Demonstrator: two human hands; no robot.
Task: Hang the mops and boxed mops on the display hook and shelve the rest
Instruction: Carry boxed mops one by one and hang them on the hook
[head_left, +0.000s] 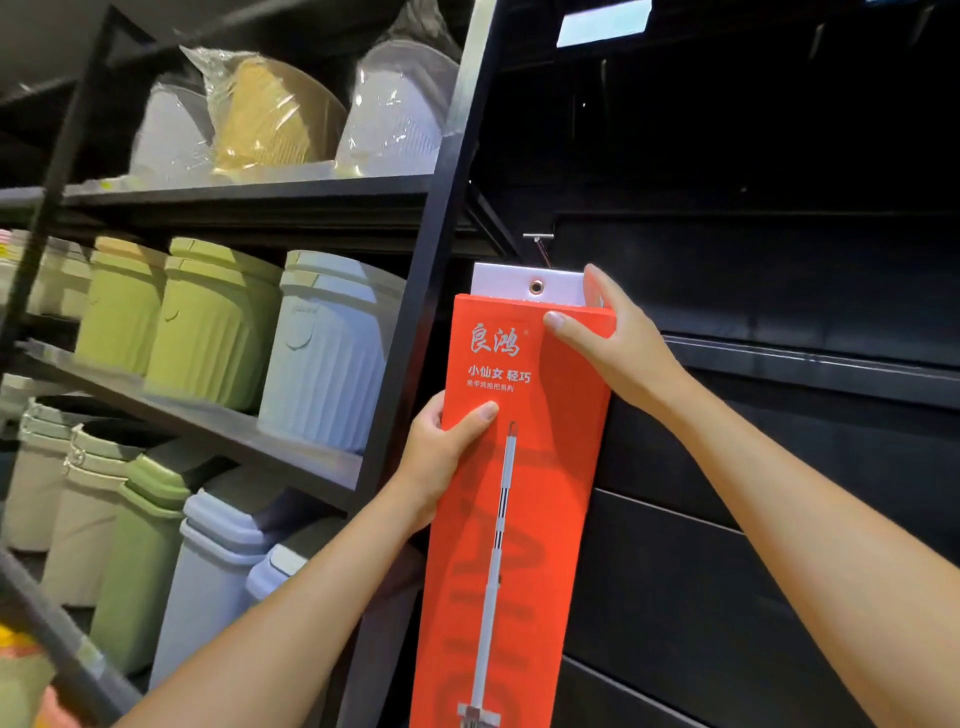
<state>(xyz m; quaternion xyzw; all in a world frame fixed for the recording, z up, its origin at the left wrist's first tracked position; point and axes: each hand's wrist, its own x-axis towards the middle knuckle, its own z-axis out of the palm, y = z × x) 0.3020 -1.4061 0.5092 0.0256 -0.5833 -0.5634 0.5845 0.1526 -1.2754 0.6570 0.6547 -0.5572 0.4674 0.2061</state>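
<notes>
Red boxed mop (519, 493) – upright, below hook (540, 244)

My box (519, 493) and the bins (218, 322) are brightly, evenly lit; the wall (779, 291) to my right is nearly black. Glare streaks the wrapped baskets (270, 114). The shelf posts (439, 234) bow at the edges; the lower-left corner is blurred.

One red mop box (519, 519) and one metal hook (540, 243); two hands, the left hand (441, 452) and the right hand (618, 343), both gripping that box. The top shelf (260, 191) carries two white basins (395, 114) and one yellow basin (270, 114), three in all. The middle shelf (234, 431) shows two green bins (213, 317) and one pale blue bin (327, 348) in clear sight, with more blurred at the far left. Below stand two blue bins (218, 571), one darker green bin (140, 561) and at least two grey bins (83, 525)
</notes>
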